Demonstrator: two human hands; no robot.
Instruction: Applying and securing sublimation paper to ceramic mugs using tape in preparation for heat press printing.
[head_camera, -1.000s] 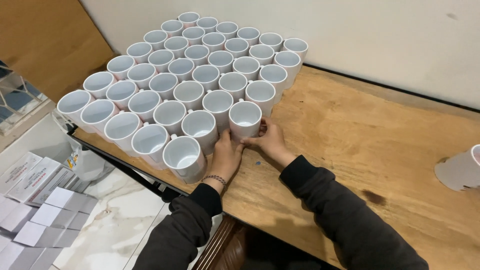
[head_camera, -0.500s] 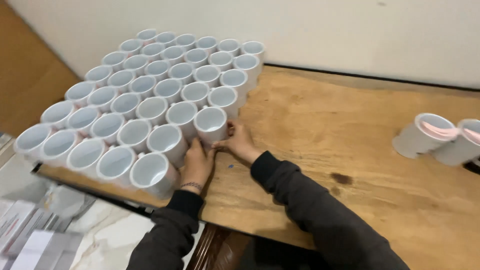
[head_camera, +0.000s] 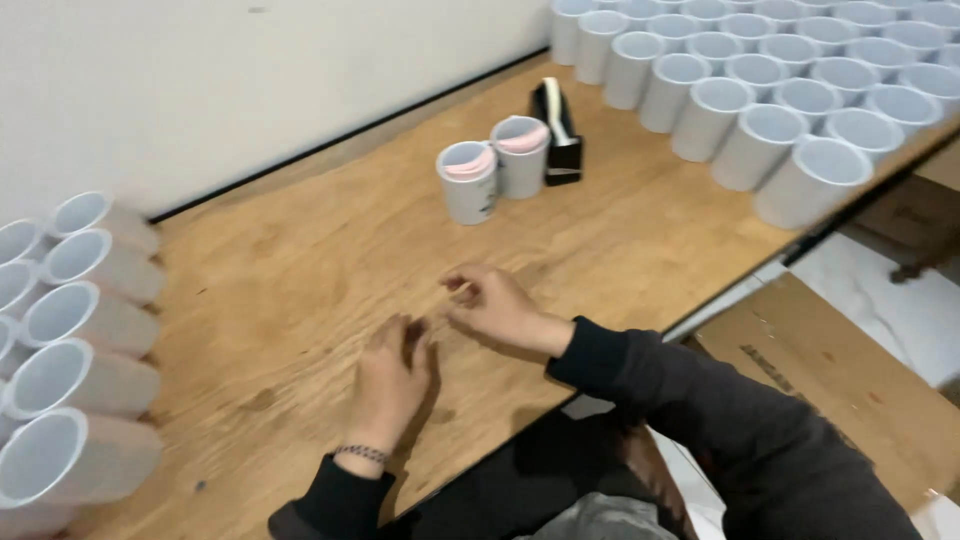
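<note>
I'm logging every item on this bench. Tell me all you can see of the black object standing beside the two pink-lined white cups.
The black tape-dispenser-like object stands upright on the bare wooden tabletop, near the wall. It looks like glossy plastic: a blocky base with a taller, curved, narrow upper part that carries a pale strip along its top. It sits right beside the nearer-wall white cup with pink inside, seemingly touching it. Neither hand is near it.
</note>
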